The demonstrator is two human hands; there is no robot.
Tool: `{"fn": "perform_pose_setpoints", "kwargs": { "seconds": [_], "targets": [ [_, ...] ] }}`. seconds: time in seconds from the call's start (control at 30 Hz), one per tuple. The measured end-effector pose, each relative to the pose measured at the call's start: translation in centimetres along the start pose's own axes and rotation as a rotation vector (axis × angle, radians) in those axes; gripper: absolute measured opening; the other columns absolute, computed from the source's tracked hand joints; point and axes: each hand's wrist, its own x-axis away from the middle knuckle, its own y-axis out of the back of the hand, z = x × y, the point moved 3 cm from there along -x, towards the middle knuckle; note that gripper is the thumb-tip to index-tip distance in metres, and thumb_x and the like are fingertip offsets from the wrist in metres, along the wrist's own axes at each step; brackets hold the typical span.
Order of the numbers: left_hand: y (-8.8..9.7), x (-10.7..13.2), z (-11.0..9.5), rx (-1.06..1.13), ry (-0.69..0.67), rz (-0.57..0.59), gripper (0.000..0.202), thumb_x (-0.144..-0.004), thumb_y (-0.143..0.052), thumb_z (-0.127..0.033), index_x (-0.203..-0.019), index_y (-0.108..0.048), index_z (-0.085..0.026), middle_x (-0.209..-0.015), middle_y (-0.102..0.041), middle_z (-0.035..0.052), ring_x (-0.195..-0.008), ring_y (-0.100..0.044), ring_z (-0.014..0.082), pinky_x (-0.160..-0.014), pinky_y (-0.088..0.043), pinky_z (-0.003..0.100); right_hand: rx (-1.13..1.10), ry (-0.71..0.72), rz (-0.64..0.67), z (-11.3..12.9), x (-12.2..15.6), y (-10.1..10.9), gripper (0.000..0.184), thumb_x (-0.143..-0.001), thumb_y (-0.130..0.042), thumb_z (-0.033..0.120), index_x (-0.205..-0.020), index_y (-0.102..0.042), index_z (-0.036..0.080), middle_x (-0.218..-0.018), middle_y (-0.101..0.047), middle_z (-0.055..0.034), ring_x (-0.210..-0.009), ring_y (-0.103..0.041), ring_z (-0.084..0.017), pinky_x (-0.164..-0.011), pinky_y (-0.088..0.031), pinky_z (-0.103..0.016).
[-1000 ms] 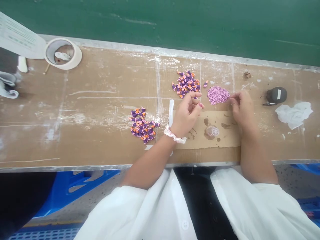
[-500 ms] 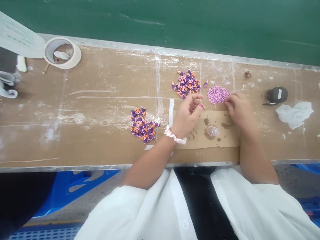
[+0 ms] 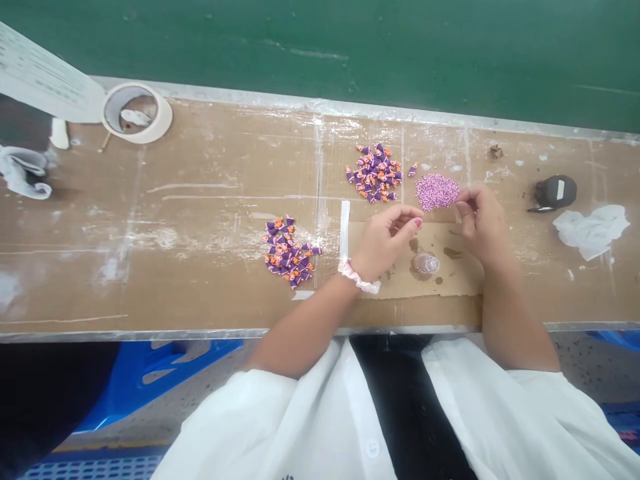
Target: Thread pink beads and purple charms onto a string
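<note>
My left hand (image 3: 389,241), with a pale scrunchie on its wrist, hovers over a brown cardboard piece (image 3: 373,288), thumb and forefinger bent together. A reddish spot shows at the thumb tip; whether it is a nail or a held bit I cannot tell. At the right edge of a heap of small pink-purple pieces (image 3: 437,191), my right hand (image 3: 481,220) pinches its fingertips. Anything between them is too small to make out. Beyond my left hand lies a pile of small purple and orange figures (image 3: 375,175). Below the hands, a small clear container (image 3: 426,264) rests on the cardboard.
A second pile of figures (image 3: 290,255) lies to the left. Farther left are a tape roll (image 3: 163,120) and a paper sheet (image 3: 47,77). At the right sit a black rounded object (image 3: 556,192) and a crumpled white tissue (image 3: 593,230). A green surface (image 3: 320,47) borders the table's far side.
My left hand has moved right and slightly nearer to me, away from the far figure pile. My right hand stays at the heap's edge, shifted only slightly. The whole view has shifted a little.
</note>
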Motion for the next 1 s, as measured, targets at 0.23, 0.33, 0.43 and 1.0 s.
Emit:
{"fn": "perform_pose_setpoints", "kwargs": {
  "seconds": [0.23,0.33,0.43,1.0],
  "targets": [
    [-1.4,0.2,0.8,0.234,0.124,0.099,0.031,-0.077,-0.071,-0.041,-0.088,-0.066,-0.013,-0.075,-0.066,0.0020,-0.055,-0.054,0.0051,-0.051,-0.043,0.018,-0.179,0.241,-0.002,4.9,1.2,-0.3,0.006,-0.095,-0.047,0.021,-0.092,-0.051,0.025,-0.087,-0.062,-0.0035,-0.081,-0.061,-0.018,-0.070,-0.050,-0.035],
    [-1.5,0.2,0.9,0.307,0.135,0.087,0.035,-0.074,-0.074,-0.045,-0.082,-0.064,-0.012,-0.070,-0.064,0.0006,-0.055,-0.054,0.0050,-0.051,-0.043,0.018,-0.152,0.276,0.003,5.5,1.4,-0.3,0.008,-0.095,-0.047,0.019,-0.092,-0.052,0.025,-0.087,-0.063,-0.0036,-0.082,-0.062,-0.018,-0.073,-0.051,-0.037],
    [-1.5,0.2,0.8,0.308,0.132,0.091,0.036,-0.074,-0.074,-0.047,-0.081,-0.063,-0.013,-0.069,-0.063,-0.0006,-0.053,-0.052,0.0043,-0.053,-0.044,0.020,-0.143,0.317,-0.009,5.8,1.4,-0.2,0.009,-0.094,-0.050,0.017,-0.092,-0.053,0.026,-0.084,-0.064,-0.0027,-0.080,-0.062,-0.018,-0.072,-0.052,-0.037],
    [-1.6,0.1,0.8,0.463,0.138,0.121,0.028,-0.079,-0.072,-0.040,-0.081,-0.063,-0.013,-0.068,-0.060,-0.0019,-0.056,-0.053,0.0042,-0.050,-0.043,0.017,-0.209,0.233,-0.152,5.2,1.0,0.5,0.020,-0.083,-0.068,0.016,-0.099,-0.066,0.028,-0.095,-0.067,-0.0037,-0.081,-0.065,-0.019,-0.068,-0.054,-0.035]
  ]
}}
